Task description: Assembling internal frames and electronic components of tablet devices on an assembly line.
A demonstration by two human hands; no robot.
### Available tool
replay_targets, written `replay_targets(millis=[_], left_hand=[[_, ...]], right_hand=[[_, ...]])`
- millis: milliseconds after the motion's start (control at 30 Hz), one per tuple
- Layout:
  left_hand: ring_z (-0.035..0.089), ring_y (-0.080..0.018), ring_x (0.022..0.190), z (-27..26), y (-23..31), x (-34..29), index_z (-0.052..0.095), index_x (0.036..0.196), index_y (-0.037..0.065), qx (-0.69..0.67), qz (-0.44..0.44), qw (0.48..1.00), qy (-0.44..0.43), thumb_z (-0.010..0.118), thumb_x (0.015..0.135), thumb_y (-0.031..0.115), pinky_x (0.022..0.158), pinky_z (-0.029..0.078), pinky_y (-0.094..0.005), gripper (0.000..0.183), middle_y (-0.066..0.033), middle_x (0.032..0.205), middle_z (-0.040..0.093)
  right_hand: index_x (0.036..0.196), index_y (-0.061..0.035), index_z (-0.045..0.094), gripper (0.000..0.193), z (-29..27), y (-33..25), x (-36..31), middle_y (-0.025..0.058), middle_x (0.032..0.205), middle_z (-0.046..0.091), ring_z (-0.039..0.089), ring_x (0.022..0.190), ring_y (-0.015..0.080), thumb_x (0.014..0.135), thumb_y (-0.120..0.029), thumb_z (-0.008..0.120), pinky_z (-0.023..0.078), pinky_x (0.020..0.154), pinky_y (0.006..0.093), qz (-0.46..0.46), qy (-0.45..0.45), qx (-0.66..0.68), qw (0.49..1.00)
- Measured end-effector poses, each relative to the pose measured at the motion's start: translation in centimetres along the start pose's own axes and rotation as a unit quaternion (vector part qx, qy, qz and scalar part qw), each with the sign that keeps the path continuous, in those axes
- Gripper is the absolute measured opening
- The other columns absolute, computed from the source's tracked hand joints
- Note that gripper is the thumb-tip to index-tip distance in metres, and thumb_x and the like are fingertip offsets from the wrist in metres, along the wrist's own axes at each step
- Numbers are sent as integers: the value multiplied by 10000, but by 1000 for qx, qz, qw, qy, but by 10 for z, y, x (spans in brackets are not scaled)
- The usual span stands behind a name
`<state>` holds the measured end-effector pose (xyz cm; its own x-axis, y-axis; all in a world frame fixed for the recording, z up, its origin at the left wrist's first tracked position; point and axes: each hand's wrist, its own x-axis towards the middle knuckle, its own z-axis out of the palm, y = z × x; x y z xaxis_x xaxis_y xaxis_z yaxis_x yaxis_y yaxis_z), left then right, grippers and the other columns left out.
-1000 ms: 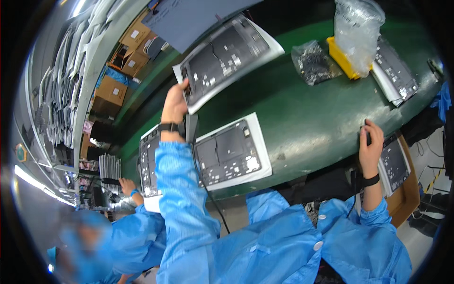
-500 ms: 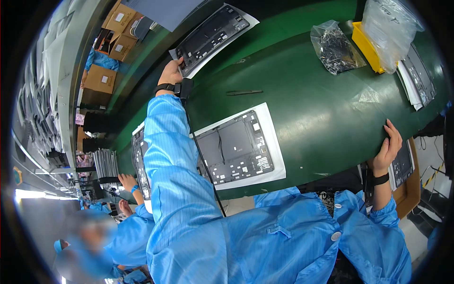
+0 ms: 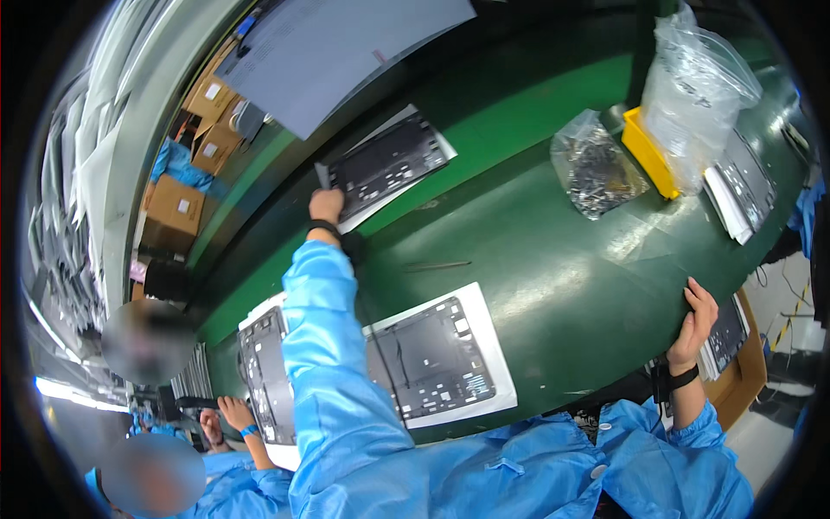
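Note:
At the far edge of the green bench, my left hand (image 3: 327, 208) is closed on the near left corner of a flat black tablet housing (image 3: 393, 160) dotted with small white pieces. A white sheet lies under that housing. Below my outstretched left sleeve, a second black housing (image 3: 432, 359) rests on its own white sheet (image 3: 499, 363), its left side partly covered by the arm. My right hand (image 3: 694, 324) lies at the bench's near edge on the right, fingers stretched out and holding nothing.
Tweezers (image 3: 438, 265) lie mid-bench. Toward the back right are a bag of small dark parts (image 3: 596, 164), a yellow bin (image 3: 650, 154) with clear plastic bags, and stacked panels (image 3: 745, 186). Another housing (image 3: 266, 372) lies left, near a co-worker's hand (image 3: 233, 413). A carton (image 3: 745, 368) stands below right.
The view has tilted, so the bench and its contents appear lower in the picture. My left hand still grips the far housing's corner, and my right hand stays at the bench edge.

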<state>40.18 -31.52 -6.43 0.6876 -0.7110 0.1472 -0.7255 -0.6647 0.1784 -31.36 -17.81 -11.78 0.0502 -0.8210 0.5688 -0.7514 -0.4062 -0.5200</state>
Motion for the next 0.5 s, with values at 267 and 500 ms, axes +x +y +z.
replay_targets(millis=[267, 500], left_hand=[[655, -280, 919, -38, 110, -51, 722, 932, 62, 103, 83, 986, 105, 586, 852, 279, 747, 507, -401, 268, -142, 954, 685], [493, -398, 1249, -5, 113, -74, 556, 1300, 22, -40, 174, 978, -108, 540, 946, 390, 1034, 432, -449, 511, -215, 1344, 509]], right_hand=[[1205, 45, 593, 412, -3, 22, -2, 166, 1342, 567, 489, 1229, 314, 959, -196, 367, 307, 1077, 411, -47, -7, -7, 999], [1240, 29, 581, 394, 4, 28, -5, 158, 1361, 556, 497, 1235, 290, 970, -167, 373, 318, 1066, 382, -76, -16, -12, 997]])
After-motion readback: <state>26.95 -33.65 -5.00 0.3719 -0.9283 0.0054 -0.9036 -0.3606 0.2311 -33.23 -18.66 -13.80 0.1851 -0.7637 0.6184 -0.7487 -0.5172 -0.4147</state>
